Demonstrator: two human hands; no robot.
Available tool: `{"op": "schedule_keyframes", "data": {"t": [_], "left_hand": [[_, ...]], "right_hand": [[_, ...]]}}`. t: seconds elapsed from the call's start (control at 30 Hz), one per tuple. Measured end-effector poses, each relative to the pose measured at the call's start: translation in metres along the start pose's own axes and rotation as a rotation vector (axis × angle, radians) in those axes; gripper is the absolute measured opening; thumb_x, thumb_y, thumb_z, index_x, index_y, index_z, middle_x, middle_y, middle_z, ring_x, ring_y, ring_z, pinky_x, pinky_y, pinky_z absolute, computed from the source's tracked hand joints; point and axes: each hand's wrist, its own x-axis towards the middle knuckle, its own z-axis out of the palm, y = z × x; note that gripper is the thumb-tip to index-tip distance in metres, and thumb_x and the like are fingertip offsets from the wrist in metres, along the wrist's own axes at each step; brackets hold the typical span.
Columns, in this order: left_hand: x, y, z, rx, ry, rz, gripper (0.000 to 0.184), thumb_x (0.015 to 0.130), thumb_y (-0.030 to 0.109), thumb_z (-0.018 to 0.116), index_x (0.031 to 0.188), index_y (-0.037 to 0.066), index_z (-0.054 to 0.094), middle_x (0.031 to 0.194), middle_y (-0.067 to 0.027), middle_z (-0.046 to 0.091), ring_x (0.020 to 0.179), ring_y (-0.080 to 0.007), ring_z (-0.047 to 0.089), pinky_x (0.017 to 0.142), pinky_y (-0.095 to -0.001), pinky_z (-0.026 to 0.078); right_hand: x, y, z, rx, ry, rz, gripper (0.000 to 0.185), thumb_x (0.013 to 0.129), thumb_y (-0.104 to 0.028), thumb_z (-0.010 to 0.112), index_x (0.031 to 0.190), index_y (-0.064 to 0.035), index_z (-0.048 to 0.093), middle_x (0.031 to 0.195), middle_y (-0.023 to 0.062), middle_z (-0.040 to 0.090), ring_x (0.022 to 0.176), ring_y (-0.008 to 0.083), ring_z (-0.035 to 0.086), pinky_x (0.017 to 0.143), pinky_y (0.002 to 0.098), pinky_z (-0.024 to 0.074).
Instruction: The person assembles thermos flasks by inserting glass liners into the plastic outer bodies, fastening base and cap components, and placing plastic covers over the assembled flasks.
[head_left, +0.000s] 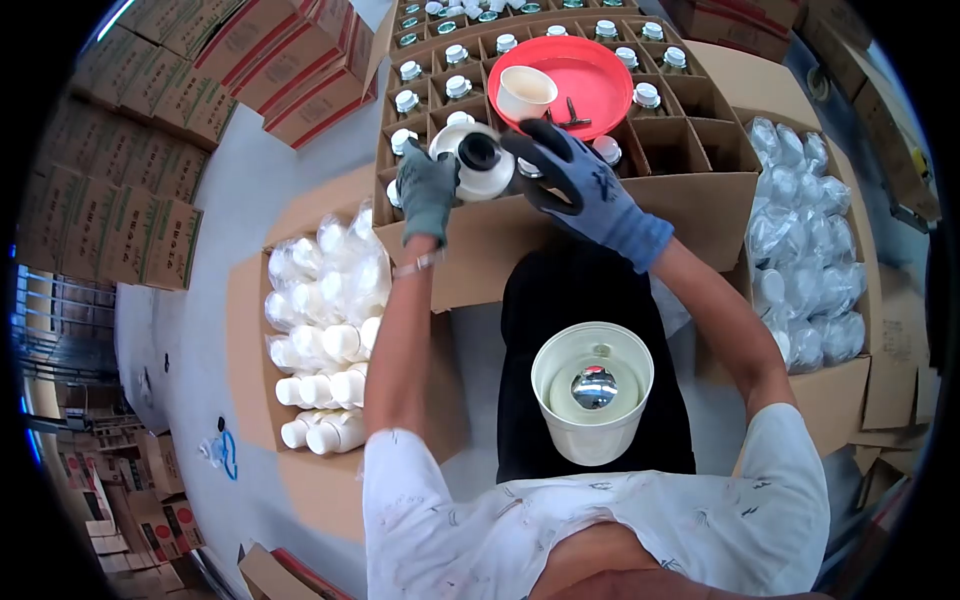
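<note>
From my far-off seat I look down past the person's shirt point(600, 520), with 12 o'clock straight ahead of the lap. Nearest, on the dark pants point(525, 400), is a white tub point(593, 442) with a shiny round thing point(595, 388) inside.

At 9 o'clock I see a left box point(250, 350) full of white bottles point(335, 432), many wrapped in clear plastic. At 2 o'clock, a right box point(838, 398) holds more wrapped bottles point(815, 280).

At 11 o'clock the left hand point(430, 185), in a gray-green glove, grasps the side of a white round piece point(488, 184). A black round thing point(479, 152) shows at its middle. The right hand point(590, 190), in a blue glove, is at 12 o'clock. Its dark fingers are right by the black thing, but I can't tell if they pinch it.

Under the hands is a big box with little rooms point(690, 212). White-capped bottles point(457, 87) poke up from many of them. On top, at 12 o'clock, sits a red tray point(600, 68) with a cream cup point(525, 98) and a small metal tool point(574, 122).

Farther off, red-striped boxes point(310, 60) stand between 10 and 11 o'clock, and brown boxes point(110, 225) at 10.
</note>
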Motion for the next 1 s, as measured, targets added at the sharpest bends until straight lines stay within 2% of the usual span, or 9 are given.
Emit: {"op": "schedule_keyframes", "data": {"t": [0.13,0.4,0.47,0.53,0.6,0.7,0.77,0.83,1.0], "left_hand": [[-0.057,0.055,-0.053,-0.488,-0.018,0.347,0.052,0.080,0.020,0.070,0.123,-0.004,0.051,0.115,-0.0216,0.060,0.104,-0.0363,0.059,0.091,-0.0397,0.047],[-0.145,0.108,-0.074,-1.750,-0.551,-0.297,0.052,0.096,0.029,0.057,0.134,-0.002,0.044,0.137,-0.0135,0.047,0.120,-0.0207,0.050,0.101,-0.0326,0.041],[-0.154,0.122,-0.068,-1.585,-0.539,-0.137,0.062,0.091,0.035,0.062,0.135,-0.004,0.042,0.141,-0.0162,0.044,0.124,-0.0232,0.047,0.105,-0.0334,0.038],[-0.149,0.141,-0.081,-0.543,0.063,0.810,0.069,0.071,0.033,0.077,0.132,0.012,0.054,0.139,-0.0161,0.048,0.131,-0.0348,0.040,0.107,-0.0474,0.032],[-0.148,0.139,-0.095,-0.438,-0.112,1.042,0.065,0.065,0.030,0.078,0.126,0.018,0.060,0.144,-0.0161,0.042,0.130,-0.0393,0.039,0.108,-0.0516,0.029],[-0.161,0.113,-0.075,-0.958,-0.283,0.476,0.058,0.083,0.037,0.066,0.132,0.010,0.053,0.137,-0.0131,0.050,0.127,-0.0307,0.045,0.105,-0.0440,0.037],[-0.166,0.130,-0.092,-1.541,-0.510,-0.161,0.056,0.098,0.049,0.043,0.137,0.010,0.043,0.130,-0.0089,0.054,0.118,-0.0220,0.054,0.098,-0.0387,0.046],[-0.163,0.134,-0.104,-1.781,-0.709,-0.283,0.059,0.097,0.054,0.039,0.135,0.009,0.045,0.126,-0.0099,0.056,0.115,-0.0230,0.056,0.095,-0.0419,0.049],[-0.173,0.147,-0.122,-1.829,-0.886,-0.267,0.062,0.097,0.052,0.040,0.139,0.007,0.038,0.132,-0.0111,0.051,0.119,-0.0230,0.052,0.097,-0.0412,0.049]], "right_hand": [[0.014,0.004,-0.005,0.007,-0.085,-0.203,0.073,0.070,0.000,0.066,0.137,-0.0210,0.047,0.142,0.0176,0.036,0.123,0.0356,0.046,0.100,0.0436,0.0444],[-0.025,-0.059,-0.051,-0.070,0.125,-0.082,0.059,0.082,-0.009,0.065,0.138,-0.0075,0.044,0.126,0.0173,0.049,0.109,0.0300,0.056,0.092,0.0359,0.0472],[-0.034,-0.067,-0.058,0.613,0.096,0.378,0.062,0.080,-0.012,0.069,0.137,-0.0070,0.044,0.129,0.0129,0.052,0.116,0.0255,0.053,0.096,0.0367,0.0459],[-0.041,-0.062,-0.061,1.405,0.079,0.646,0.059,0.085,-0.015,0.065,0.138,-0.0069,0.042,0.130,0.0097,0.052,0.117,0.0212,0.053,0.098,0.0349,0.0452],[-0.064,-0.054,-0.061,1.233,-0.052,0.430,0.050,0.094,-0.018,0.054,0.140,-0.0069,0.038,0.130,0.0068,0.053,0.118,0.0164,0.052,0.101,0.0331,0.0438],[-0.067,-0.058,-0.070,1.580,-0.021,0.758,0.069,0.085,-0.024,0.069,0.142,-0.0061,0.035,0.134,0.0063,0.050,0.122,0.0155,0.049,0.101,0.0344,0.0436],[-0.060,-0.057,-0.078,0.644,0.057,0.422,0.072,0.079,-0.029,0.074,0.139,-0.0073,0.041,0.137,0.0137,0.046,0.120,0.0268,0.050,0.102,0.0382,0.0424],[-0.054,-0.068,-0.090,-0.209,0.006,-0.131,0.059,0.082,-0.032,0.071,0.134,-0.0140,0.049,0.138,0.0179,0.042,0.117,0.0376,0.049,0.101,0.0433,0.0418],[-0.053,-0.046,-0.096,-0.598,-0.093,-0.480,0.048,0.081,-0.031,0.069,0.120,-0.0067,0.057,0.109,0.0159,0.056,0.088,0.0289,0.062,0.073,0.0377,0.0524]]}}
